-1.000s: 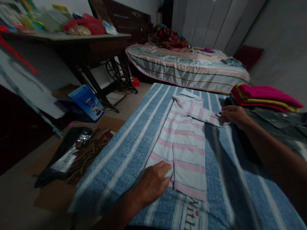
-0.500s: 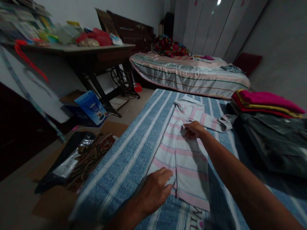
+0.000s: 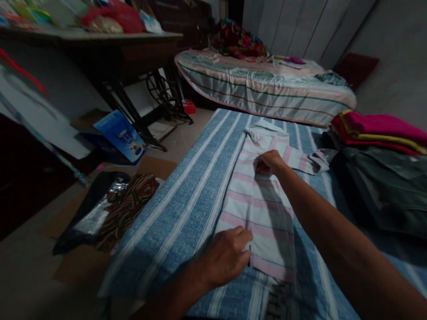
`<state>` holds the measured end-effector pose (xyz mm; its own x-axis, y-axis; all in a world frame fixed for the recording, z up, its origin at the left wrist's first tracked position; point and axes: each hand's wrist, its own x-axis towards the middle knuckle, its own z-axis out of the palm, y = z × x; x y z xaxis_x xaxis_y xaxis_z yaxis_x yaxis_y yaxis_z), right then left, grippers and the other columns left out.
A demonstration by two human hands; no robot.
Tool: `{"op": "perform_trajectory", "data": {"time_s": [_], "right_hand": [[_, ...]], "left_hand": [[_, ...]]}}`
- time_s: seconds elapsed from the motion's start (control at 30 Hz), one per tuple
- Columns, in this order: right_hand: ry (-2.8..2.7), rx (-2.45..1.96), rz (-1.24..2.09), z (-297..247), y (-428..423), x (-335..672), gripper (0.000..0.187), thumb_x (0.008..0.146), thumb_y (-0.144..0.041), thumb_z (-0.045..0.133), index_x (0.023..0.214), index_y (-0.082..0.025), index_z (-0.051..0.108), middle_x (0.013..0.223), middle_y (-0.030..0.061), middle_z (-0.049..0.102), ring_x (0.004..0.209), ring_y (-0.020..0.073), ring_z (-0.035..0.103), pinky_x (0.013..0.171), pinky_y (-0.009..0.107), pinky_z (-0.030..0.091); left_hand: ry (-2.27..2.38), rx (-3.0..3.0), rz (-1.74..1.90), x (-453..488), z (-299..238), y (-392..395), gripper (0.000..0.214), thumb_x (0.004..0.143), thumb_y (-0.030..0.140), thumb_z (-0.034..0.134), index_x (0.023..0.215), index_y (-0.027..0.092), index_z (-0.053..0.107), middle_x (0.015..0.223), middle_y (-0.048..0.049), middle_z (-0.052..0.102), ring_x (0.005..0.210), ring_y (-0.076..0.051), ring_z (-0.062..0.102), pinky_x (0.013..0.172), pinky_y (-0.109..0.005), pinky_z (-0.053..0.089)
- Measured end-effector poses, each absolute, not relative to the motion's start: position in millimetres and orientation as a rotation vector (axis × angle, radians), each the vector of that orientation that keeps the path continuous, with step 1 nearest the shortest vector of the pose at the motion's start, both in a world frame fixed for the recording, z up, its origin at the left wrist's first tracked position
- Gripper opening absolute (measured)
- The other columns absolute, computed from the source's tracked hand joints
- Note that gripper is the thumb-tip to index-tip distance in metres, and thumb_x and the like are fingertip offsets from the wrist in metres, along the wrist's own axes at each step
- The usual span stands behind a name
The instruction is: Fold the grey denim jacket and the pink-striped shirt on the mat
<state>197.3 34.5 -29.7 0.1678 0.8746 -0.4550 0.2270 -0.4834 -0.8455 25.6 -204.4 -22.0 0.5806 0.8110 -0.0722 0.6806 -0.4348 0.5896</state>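
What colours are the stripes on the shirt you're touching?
The shirt is white with pink stripes and thin dark lines, seen in the head view.

1. We see a dim room with pale walls (image 3: 393, 58) and a bare floor (image 3: 30, 275).
2. We see a dark treadle sewing table (image 3: 110, 49), cluttered on top, against the left wall.
3. We see a bed (image 3: 267, 91) with a striped cover at the far end.
4. We see tall pale wardrobe doors (image 3: 293, 26) behind the bed.
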Motion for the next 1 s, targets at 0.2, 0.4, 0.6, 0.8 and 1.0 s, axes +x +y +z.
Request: {"op": "perform_trajectory", "data": {"time_s": [0.2,0.4,0.6,0.8,1.0], "right_hand": [[-1.073,-1.805,1.441,-34.2,17.2,202.4,0.011,0.081,-0.014,0.058,0.071,-0.012,0.055,0.046,0.0016,0.058,0.040,0.0139,0.058,0.043,0.022,0.048],[-1.193,-1.767,1.549,-28.4,6.7,200.5,0.013,0.083,-0.015,0.056,0.070,-0.013,0.055,0.046,0.0012,0.059,0.039,0.0145,0.059,0.040,0.021,0.047],[-1.344,-1.732,1.641,-31.0,-19.4,200.8,0.017,0.080,-0.017,0.060,0.065,-0.012,0.057,0.046,0.0033,0.061,0.032,0.0127,0.054,0.032,0.018,0.040],[-1.491,-1.671,1.740,-27.8,-51.7,188.4,0.027,0.081,-0.019,0.060,0.056,-0.013,0.052,0.040,0.0021,0.056,0.027,0.0126,0.050,0.027,0.017,0.035],[-1.546,-1.606,1.813,-30.1,-80.9,179.4,0.027,0.080,-0.017,0.060,0.054,-0.013,0.052,0.039,0.0016,0.055,0.027,0.0115,0.048,0.028,0.016,0.035]], "left_hand": [[1.148,2.243,0.218,23.4,-14.9,-206.9,0.007,0.077,0.023,0.061,0.078,0.019,0.055,0.076,0.0024,0.055,0.069,-0.012,0.053,0.062,-0.022,0.039],[1.388,2.184,0.336,13.8,-13.8,-200.1,0.013,0.085,0.027,0.053,0.094,0.019,0.059,0.085,-0.0008,0.060,0.076,-0.014,0.058,0.070,-0.023,0.042],[1.916,2.189,0.238,-7.0,-30.6,-201.4,0.016,0.087,0.026,0.047,0.096,0.018,0.058,0.092,-0.0054,0.061,0.084,-0.019,0.059,0.073,-0.028,0.043],[1.930,1.947,0.174,-10.6,-30.6,-200.9,0.020,0.084,0.030,0.046,0.098,0.019,0.056,0.073,-0.0006,0.058,0.067,-0.017,0.057,0.061,-0.025,0.038],[1.750,1.599,0.493,-30.9,-45.2,-185.4,0.010,0.072,0.032,0.049,0.073,0.021,0.048,0.051,0.0080,0.033,0.050,-0.012,0.041,0.050,-0.022,0.030]]}}
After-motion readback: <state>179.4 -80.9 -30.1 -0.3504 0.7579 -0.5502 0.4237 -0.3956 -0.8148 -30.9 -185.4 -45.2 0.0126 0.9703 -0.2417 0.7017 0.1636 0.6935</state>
